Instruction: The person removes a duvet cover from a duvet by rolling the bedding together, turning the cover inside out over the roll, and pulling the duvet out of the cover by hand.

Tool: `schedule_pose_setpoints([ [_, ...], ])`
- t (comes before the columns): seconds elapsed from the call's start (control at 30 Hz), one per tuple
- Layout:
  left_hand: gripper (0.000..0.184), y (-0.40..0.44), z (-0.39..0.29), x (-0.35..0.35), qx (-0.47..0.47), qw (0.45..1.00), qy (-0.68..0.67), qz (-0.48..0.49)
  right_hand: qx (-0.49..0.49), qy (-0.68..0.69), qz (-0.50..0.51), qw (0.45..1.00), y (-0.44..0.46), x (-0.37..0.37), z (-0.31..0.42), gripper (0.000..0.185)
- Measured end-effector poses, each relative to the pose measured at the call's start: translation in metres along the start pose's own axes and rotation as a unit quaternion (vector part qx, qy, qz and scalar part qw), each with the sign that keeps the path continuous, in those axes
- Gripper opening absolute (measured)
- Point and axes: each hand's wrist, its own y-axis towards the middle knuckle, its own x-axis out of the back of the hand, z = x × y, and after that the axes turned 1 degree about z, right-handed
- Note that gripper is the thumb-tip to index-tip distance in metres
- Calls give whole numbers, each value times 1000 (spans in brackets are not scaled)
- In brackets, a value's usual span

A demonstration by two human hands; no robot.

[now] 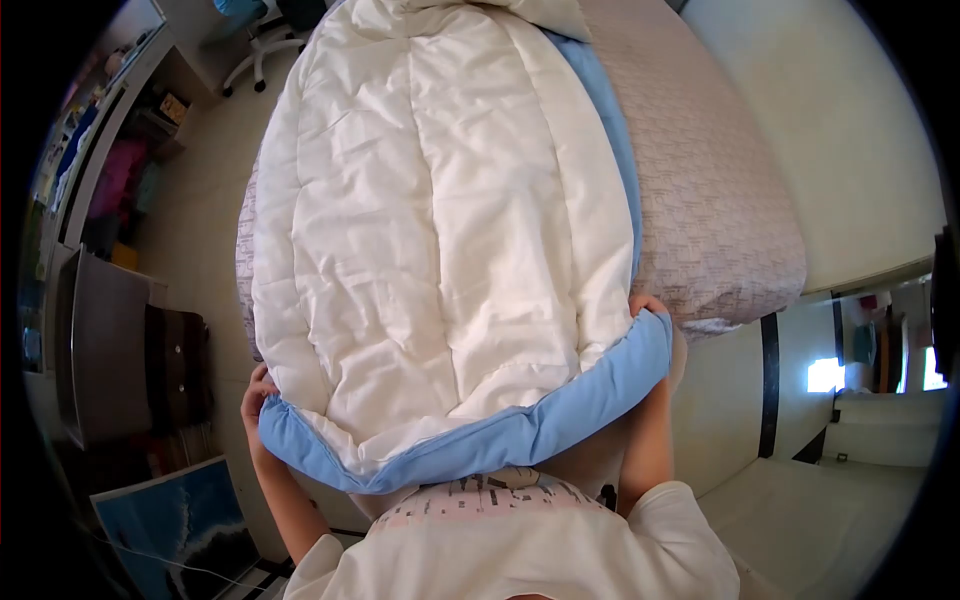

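Note:
A white stitched quilt lies lengthwise over the bed, its far end bunched up. Blue fabric wraps its near edge in a folded band and also shows along its right side. My left hand is closed on the near left corner of the quilt, where the blue band ends; its fingers are partly hidden. At the near right corner, my right hand grips the quilt, fingers over the blue edge. Between the two hands the band sags toward my body.
The bed has a patterned beige cover, seen to the right of the quilt. Shelves with several items and a wheeled chair stand at the left. A dark blue picture panel rests at lower left. A pale wall runs along the right.

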Motion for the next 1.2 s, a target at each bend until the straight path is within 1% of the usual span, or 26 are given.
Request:
schedule_pose_setpoints([
  [0.03, 9, 1, 7, 34, -17, 993, 47, 106, 0, 0, -5, 1000, 8, 7, 1, 15],
  [0.07, 11, 9, 10, 61, -34, 973, 93, 210, -10, -40, 48, 998, 23, 14, 1, 16],
  [0.1, 11, 20, 9, 79, -32, 972, 92, 213, -22, -79, 101, 991, 29, 21, 2, 17],
  [0.17, 15, 37, 5, 105, 17, 930, 87, 358, -13, -121, 103, 987, 36, 20, 6, 17],
  [0.2, 15, 42, 7, 108, 17, 930, 86, 358, 7, -154, 77, 985, 39, 16, 8, 17],
  [0.23, 18, 50, 10, 108, 54, 934, 70, 347, 30, -200, 42, 978, 37, 10, 11, 18],
  [0.3, 25, 61, 10, 113, 125, 942, 46, 309, 67, -350, -38, 934, 24, -5, 20, 19],
  [0.37, 26, 72, 9, 88, 23, 944, 150, 292, 53, -483, -109, 867, 12, -21, 28, 21],
  [0.4, 22, 71, 1, 58, -6, 961, 113, 252, 33, -496, -138, 857, 9, -28, 29, 22],
  [0.43, 15, 83, -15, 41, 0, 936, 162, 312, 9, -480, -165, 862, 7, -37, 30, 23],
  [0.47, 16, 67, -28, 14, 17, 960, 173, 221, 16, -341, -206, 917, 7, -51, 26, 24],
  [0.5, 21, 59, -28, 15, 37, 964, 166, 206, 13, -193, -241, 951, 5, -60, 23, 26],
  [0.53, 17, 50, -28, 25, 101, 963, 160, 193, 5, -142, -252, 957, 2, -55, 25, 23],
  [0.57, 12, 43, -27, 36, 110, 961, 138, 211, -5, -93, -267, 959, 6, -55, 24, 21],
  [0.63, 8, 37, -37, 39, 74, 957, 79, 270, -5, -79, -275, 958, 13, -52, 26, 22],
  [0.73, 6, 37, -49, 48, 59, 960, 42, 269, 25, -149, -278, 949, 15, -46, 33, 23],
  [0.77, 6, 38, -52, 52, 105, 958, 4, 267, 52, -207, -282, 935, 11, -42, 37, 23],
  [0.8, 6, 39, -54, 53, 153, 951, -35, 267, 80, -278, -284, 914, 8, -40, 38, 24],
  [0.83, 6, 39, -59, 52, 152, 952, -37, 265, 117, -365, -283, 879, 3, -39, 41, 24],
  [0.93, 11, 42, -63, 44, 163, 944, -33, 285, 184, -605, -235, 738, -5, -39, 48, 25],
  [1.03, 21, 51, -46, 41, 133, 937, -60, 318, 136, -773, -143, 603, -1, -45, 48, 26],
  [1.07, 22, 52, -37, 36, 147, 942, -76, 293, 114, -806, -119, 569, 1, -47, 47, 27],
  [1.1, 24, 53, -28, 31, 163, 945, -93, 267, 95, -833, -92, 538, 5, -49, 47, 27],
  [1.13, 29, 58, -21, 22, 113, 959, -9, 258, 77, -851, -67, 515, 9, -52, 45, 28],
  [1.17, 29, 63, -19, 12, 112, 958, -12, 265, 70, -864, -49, 496, 12, -53, 45, 28],
  [1.2, 27, 66, -18, 2, 243, 952, -98, 161, 59, -876, -27, 478, 16, -56, 44, 28],
])
